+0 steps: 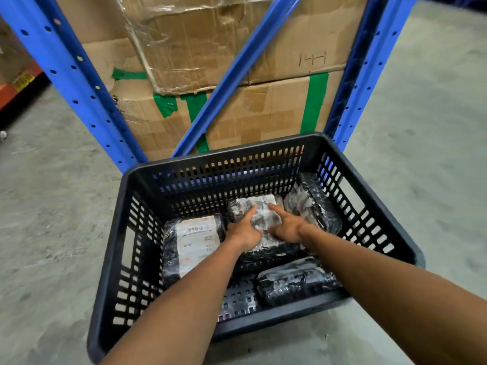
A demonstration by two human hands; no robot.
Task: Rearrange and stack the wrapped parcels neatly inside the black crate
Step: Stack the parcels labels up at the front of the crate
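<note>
A black slotted crate [131, 259] stands on the floor and holds several parcels wrapped in black plastic. My left hand [243, 230] and my right hand [286, 226] both rest on top of the middle parcel [259, 206], gripping it from either side. To its left a labelled parcel [195, 243] lies flat. Another parcel [313, 201] leans against the right wall. Near the front wall lies a fourth parcel [295, 280]. My forearms hide part of the crate floor.
Blue rack uprights [79, 83] and a diagonal brace [237, 72] stand right behind the crate. Taped cardboard boxes [263, 109] sit inside the rack. Grey concrete floor [52, 206] surrounds the crate.
</note>
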